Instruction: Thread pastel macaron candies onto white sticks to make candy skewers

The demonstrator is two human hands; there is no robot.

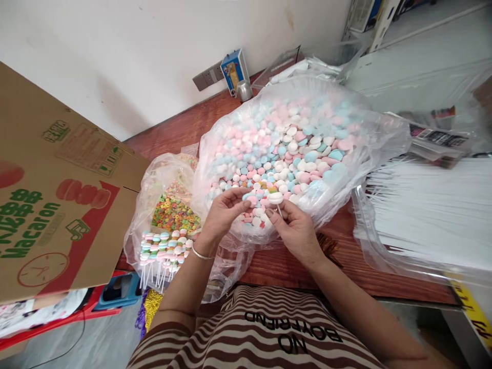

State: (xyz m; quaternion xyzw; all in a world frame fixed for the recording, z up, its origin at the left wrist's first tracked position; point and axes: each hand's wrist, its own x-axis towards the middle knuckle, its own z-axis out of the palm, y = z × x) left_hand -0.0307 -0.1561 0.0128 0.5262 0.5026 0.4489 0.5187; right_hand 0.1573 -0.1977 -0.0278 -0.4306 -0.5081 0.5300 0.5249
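My right hand (294, 225) pinches a thin white stick with a white marshmallow disc (275, 198) on top and a yellow-orange piece just behind it. My left hand (230, 207) has thumb and forefinger closed on a pink-and-blue marshmallow piece (251, 200). Both hands hover over the near edge of a big clear plastic bag (207, 154) full of pink, white and pale-blue marshmallow discs (292, 164). Left of my left forearm, stacked marshmallow lollipops (165, 246) stand in a cluster, sticks downward. Behind them, colourful ring-shaped candies (177, 212) lie in another clear bag (140, 205).
A cardboard box (69, 205) rises on the left. White sticks (418, 220) fill a clear plastic wrap on the right of the wooden table (277, 269). At the wall are a blue box (234, 72), a metal cup (244, 90) and sockets (208, 77).
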